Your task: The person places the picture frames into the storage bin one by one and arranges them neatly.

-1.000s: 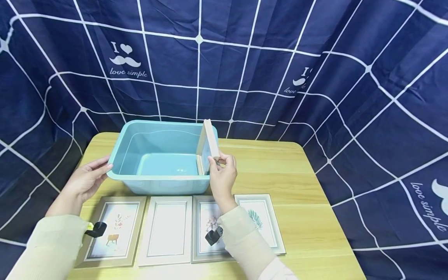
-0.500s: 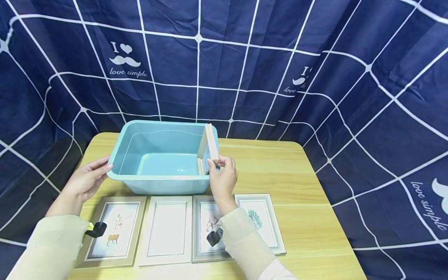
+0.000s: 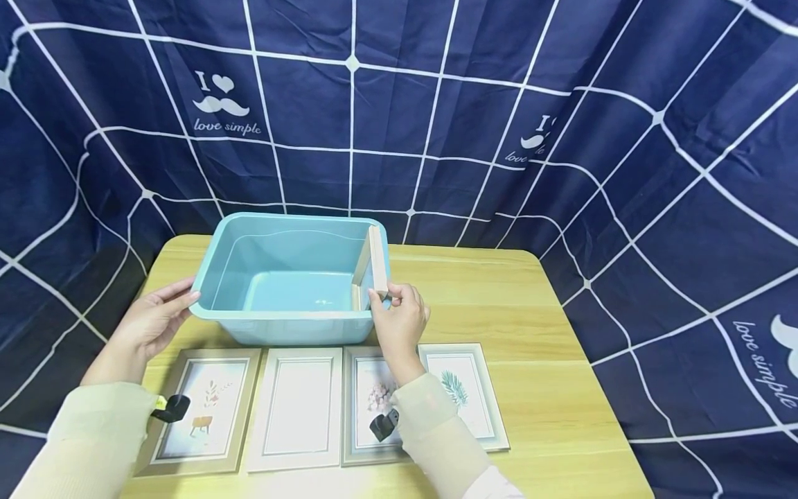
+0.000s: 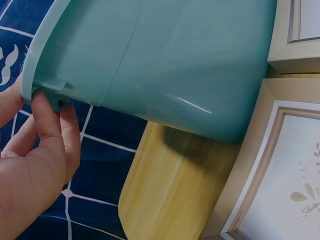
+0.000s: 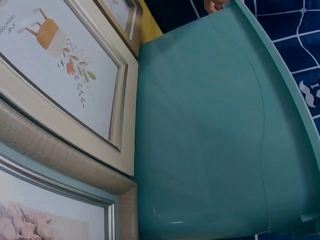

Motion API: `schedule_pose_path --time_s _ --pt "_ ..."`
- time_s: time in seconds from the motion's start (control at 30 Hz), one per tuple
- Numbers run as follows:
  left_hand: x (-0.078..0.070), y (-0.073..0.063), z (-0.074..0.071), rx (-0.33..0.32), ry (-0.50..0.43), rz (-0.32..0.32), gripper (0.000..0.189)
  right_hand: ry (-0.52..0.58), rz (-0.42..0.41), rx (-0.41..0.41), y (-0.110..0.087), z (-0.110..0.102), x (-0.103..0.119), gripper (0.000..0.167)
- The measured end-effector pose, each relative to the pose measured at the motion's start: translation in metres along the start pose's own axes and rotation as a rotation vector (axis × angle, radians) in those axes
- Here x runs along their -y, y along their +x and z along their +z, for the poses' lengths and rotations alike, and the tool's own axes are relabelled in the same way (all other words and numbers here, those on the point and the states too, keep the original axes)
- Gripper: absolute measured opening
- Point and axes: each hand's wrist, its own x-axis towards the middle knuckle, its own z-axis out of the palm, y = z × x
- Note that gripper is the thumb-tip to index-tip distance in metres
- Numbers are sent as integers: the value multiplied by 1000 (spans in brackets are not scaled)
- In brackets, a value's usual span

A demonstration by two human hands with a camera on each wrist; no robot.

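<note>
A light blue-green plastic tub stands on the wooden table. My left hand grips its left front corner, thumb above the rim and fingers curled underneath, as the left wrist view shows. At the tub's right end, a light wooden picture frame stands on edge inside, leaning toward the right wall. My right hand pinches that frame's near upper corner between thumb and fingers. Low beside it shows another pale wooden edge. The right wrist view shows the tub's outer side; my right hand is out of that view.
In front of the tub lie several picture frames in a row: one with an orange motif, a white one, one with pink flowers and one with a green leaf. A dark blue curtain surrounds the table.
The held picture frame has sunk lower into the tub and shifted slightly right, and my right hand has gone down with it. My left hand stays at the rim.
</note>
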Motion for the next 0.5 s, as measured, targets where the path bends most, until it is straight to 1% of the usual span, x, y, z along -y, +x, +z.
schedule_pose_path --time_s 0.3,0.5 --pt "1 0 0 -6 14 8 32 -2 50 12 -3 -2 2 29" --pt "0 -1 1 -6 24 9 30 41 98 15 -3 -1 0 30"
